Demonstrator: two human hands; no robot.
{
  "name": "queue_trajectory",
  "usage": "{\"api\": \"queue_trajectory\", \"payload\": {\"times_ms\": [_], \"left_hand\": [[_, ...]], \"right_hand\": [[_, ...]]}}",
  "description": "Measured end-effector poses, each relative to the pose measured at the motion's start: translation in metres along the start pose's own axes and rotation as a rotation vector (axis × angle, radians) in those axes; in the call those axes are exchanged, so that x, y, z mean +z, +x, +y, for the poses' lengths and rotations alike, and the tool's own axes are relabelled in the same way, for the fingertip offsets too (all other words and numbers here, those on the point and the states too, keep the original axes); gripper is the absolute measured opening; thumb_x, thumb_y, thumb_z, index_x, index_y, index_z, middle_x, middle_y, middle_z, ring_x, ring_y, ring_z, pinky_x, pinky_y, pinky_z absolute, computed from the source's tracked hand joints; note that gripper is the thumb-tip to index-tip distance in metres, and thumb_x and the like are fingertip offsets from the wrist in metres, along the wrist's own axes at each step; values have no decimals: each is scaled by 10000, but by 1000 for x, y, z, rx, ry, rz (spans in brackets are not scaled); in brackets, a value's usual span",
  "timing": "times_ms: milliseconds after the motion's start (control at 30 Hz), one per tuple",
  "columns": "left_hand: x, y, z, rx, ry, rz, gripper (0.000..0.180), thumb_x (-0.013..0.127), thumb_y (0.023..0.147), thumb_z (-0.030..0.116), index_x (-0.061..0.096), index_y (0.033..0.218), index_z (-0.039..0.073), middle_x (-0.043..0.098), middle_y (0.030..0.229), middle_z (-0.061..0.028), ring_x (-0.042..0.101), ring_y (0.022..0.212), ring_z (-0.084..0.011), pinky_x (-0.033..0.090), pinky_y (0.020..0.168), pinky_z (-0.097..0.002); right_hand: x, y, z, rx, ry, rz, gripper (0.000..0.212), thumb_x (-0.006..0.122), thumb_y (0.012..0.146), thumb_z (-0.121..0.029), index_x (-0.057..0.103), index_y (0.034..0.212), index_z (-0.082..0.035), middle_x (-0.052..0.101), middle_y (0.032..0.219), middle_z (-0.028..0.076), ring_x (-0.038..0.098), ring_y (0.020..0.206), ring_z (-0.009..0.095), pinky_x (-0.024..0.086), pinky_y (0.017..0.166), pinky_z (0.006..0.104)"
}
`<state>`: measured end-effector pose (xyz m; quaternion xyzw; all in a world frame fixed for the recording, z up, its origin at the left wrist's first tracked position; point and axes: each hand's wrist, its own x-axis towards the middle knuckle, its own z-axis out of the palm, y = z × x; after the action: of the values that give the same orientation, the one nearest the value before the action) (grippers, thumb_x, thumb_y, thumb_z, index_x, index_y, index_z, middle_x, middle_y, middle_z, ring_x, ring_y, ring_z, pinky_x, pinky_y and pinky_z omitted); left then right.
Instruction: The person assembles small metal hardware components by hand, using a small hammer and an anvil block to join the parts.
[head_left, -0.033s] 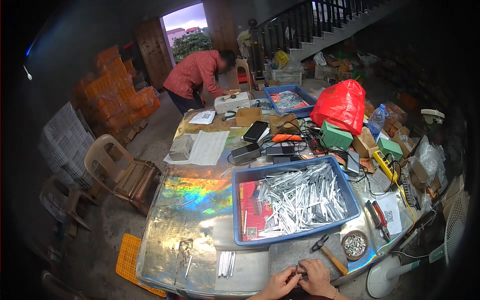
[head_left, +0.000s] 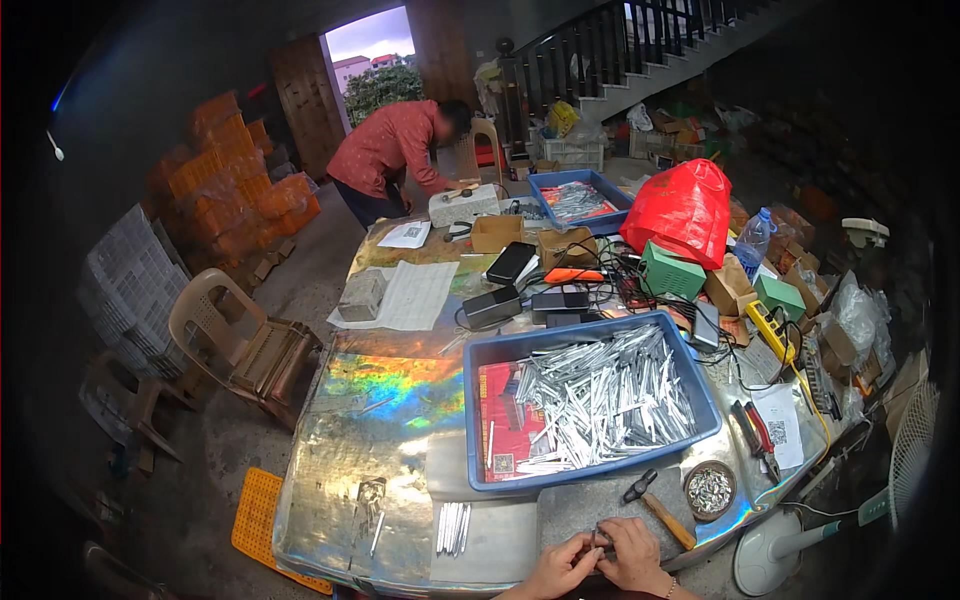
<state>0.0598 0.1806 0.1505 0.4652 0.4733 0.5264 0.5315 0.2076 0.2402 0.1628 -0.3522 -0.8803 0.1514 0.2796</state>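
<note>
A small thin piece (head_left: 597,537), too small to identify, appears pinched between the fingertips of the left hand (head_left: 563,566) and right hand (head_left: 633,555), which meet over the grey slab (head_left: 570,507) at the tabletop's (head_left: 330,480) near edge. A slackened pinch could drop it past that edge, and a careless right-hand nudge could knock the hammer (head_left: 666,518) against the bowl (head_left: 712,518), spilling its small metal parts.

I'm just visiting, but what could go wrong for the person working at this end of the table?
Perhaps three things. The small piece between the left hand and right hand could slip, being tiny. The hammer lies close beside the right hand, so an elbow or wrist might knock it. And the bowl of little metal bits sits near the table's edge; a bump could spill it.
</note>
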Motion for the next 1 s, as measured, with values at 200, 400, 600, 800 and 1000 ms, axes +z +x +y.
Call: {"api": "queue_trajectory", "payload": {"times_ms": [200,400,600,800,1000], "left_hand": [[-2,4,1,8,35,-6,165,516,932,84,585,1065,15,606,871,-55,571,748,-118,484,659,-258],[-3,6,-5,5,73,-3,169,518,933,90,581,1069,12,607,868,-58,571,748,-123,483,663,-260],[-1,7,-7,36,65,13,169,515,936,94,583,1063,5,606,857,-63,570,730,-125,480,647,-258],[-1,2,0,-21,42,7,163,533,925,90,587,1055,7,604,875,-69,569,753,-129,476,645,-255],[-1,5,-2,14,181,19,133,551,916,84,580,1023,11,590,838,-82,556,734,-141,471,635,-264]], "right_hand": [[0,4,6,-23,32,6,482,734,628,-181,564,1059,-47,600,1023,110,576,875,306,484,725,394],[-2,5,6,-22,38,7,481,736,626,-175,567,1057,-43,599,1025,114,577,879,305,486,726,393],[-1,6,7,-15,47,14,474,735,629,-177,572,1053,-43,601,1019,113,581,866,305,489,718,390],[0,9,8,-57,56,1,477,732,625,-176,573,1056,-51,598,1025,111,578,856,303,486,707,381],[0,7,7,-27,53,22,472,724,619,-171,574,1050,-53,597,1016,103,570,849,300,479,701,389]]}}
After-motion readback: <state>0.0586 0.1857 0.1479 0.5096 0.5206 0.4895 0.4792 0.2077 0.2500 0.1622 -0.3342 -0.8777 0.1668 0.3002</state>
